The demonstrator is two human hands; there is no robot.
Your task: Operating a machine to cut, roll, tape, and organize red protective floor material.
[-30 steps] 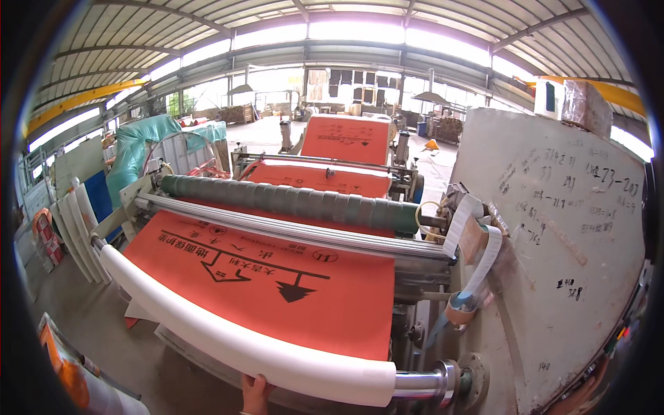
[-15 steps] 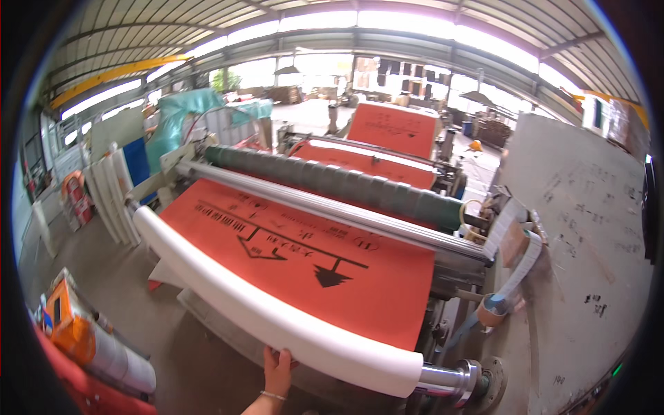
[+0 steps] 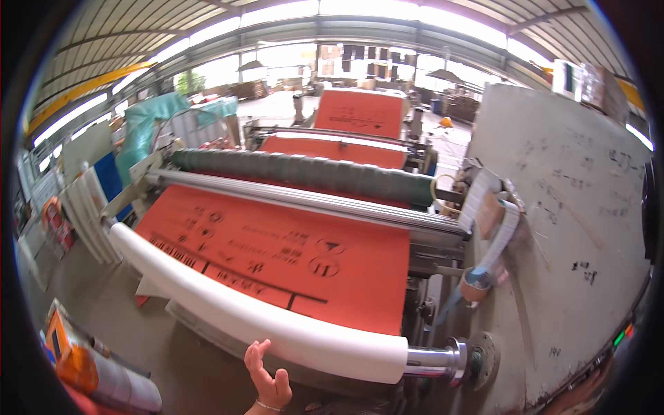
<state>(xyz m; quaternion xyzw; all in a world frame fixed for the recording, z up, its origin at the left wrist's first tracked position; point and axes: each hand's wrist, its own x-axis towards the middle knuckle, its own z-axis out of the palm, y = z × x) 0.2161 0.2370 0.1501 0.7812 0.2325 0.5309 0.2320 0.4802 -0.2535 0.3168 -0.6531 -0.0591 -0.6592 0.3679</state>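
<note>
My left hand [image 3: 268, 379] is open, its fingers raised and thumb apart, just below the near side of a white roll [image 3: 263, 311]; whether a fingertip touches the roll I cannot tell. A bracelet circles the wrist. Red sheet [image 3: 277, 242] with black printing runs from under the machine's rollers down onto this roll. The roll sits on a shiny metal shaft [image 3: 436, 361], bare at its right end. At the lower right rim, a dim, blurred skin-toned shape [image 3: 584, 387] looks like my right hand or forearm, near small green and red lights; its fingers cannot be made out.
A dark green roller [image 3: 297, 173] and a metal bar [image 3: 304, 200] span the machine. To the right stands a grey panel [image 3: 546, 242] with handwritten marks, a tape-like strip [image 3: 508, 235] hanging beside it. An orange and white machine [image 3: 97, 366] is at lower left.
The red sheet's printing has moved toward the roll, and the black arrow shapes have passed out of sight. My left hand has dropped from the roll's underside and opened. The view has swung right.
</note>
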